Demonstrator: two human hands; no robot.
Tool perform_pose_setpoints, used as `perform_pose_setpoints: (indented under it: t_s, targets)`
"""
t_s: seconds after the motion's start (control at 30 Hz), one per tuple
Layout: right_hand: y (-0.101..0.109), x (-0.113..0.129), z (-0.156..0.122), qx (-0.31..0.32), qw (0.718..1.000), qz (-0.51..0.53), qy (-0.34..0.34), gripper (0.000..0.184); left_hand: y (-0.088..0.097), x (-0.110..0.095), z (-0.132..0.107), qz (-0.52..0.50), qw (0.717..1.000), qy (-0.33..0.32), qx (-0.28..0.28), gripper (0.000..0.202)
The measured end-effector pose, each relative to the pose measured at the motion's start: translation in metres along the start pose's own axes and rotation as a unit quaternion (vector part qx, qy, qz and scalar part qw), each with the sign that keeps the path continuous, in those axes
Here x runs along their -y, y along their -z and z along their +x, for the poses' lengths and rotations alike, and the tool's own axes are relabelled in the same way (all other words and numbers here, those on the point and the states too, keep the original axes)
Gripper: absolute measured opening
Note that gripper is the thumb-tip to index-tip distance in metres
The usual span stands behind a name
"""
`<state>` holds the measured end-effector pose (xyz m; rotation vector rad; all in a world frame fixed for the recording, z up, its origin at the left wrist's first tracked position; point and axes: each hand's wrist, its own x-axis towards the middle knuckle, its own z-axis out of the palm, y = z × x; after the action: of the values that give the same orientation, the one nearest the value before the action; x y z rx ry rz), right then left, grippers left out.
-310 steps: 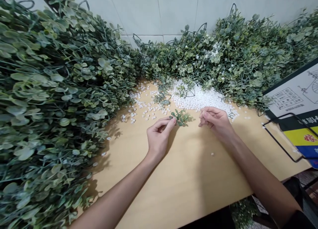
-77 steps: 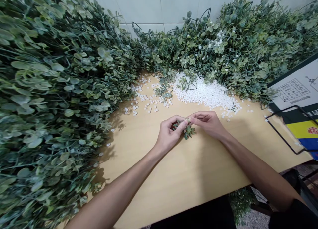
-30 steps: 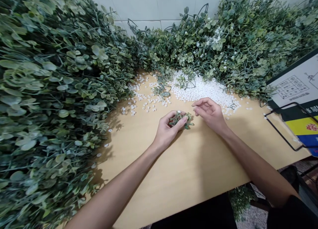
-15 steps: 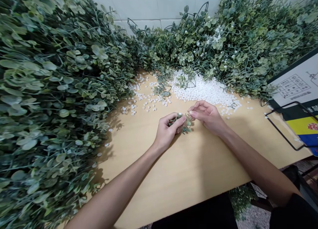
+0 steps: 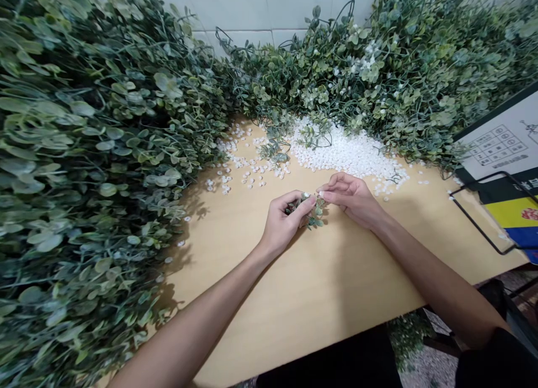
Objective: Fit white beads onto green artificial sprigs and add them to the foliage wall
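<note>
My left hand (image 5: 282, 224) is curled round a small green artificial leaf sprig (image 5: 313, 215) just above the wooden table (image 5: 319, 287). My right hand (image 5: 353, 197) meets it from the right, thumb and forefinger pinched at the sprig's top; what the pinch holds is too small to name. A heap of small white beads (image 5: 347, 152) lies just behind both hands, with more beads scattered to the left (image 5: 244, 172).
Piles of artificial foliage cover the left side (image 5: 84, 169) and the back (image 5: 378, 79) of the table, against a tiled wall. A printed sign in a black wire stand (image 5: 496, 175) sits at the right edge.
My right hand, spread near the beads a second ago, has come back to the sprig and pinched at its top. My left hand has kept hold of the sprig throughout.
</note>
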<state>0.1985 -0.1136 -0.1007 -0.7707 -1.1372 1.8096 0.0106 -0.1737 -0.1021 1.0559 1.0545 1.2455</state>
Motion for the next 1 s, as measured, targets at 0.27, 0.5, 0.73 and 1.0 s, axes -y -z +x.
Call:
perform_pose_setpoints:
  t_s: [0.27, 0.5, 0.73, 1.0]
  targets:
    - [0.0011, 0.0000, -0.0005, 0.003, 1.000, -0.015, 0.000, 0.035, 0.0009, -0.0002, 0.0001, 0.029, 1.000, -0.001, -0.008, 0.039]
    - [0.0003, -0.0003, -0.0008, -0.003, 1.000, -0.015, 0.003, 0.035, 0.0011, -0.0003, 0.0003, 0.039, 0.999, -0.001, -0.016, 0.039]
    - [0.0031, -0.0019, -0.0013, 0.011, 1.000, -0.025, 0.015, 0.034, 0.0004, -0.0010, 0.0000, 0.047, 0.999, -0.008, -0.014, 0.039]
    - [-0.0030, 0.0004, -0.0046, -0.030, 0.993, -0.099, 0.065, 0.036, -0.0026, -0.0078, -0.0015, 0.092, 0.995, -0.025, -0.040, 0.039]
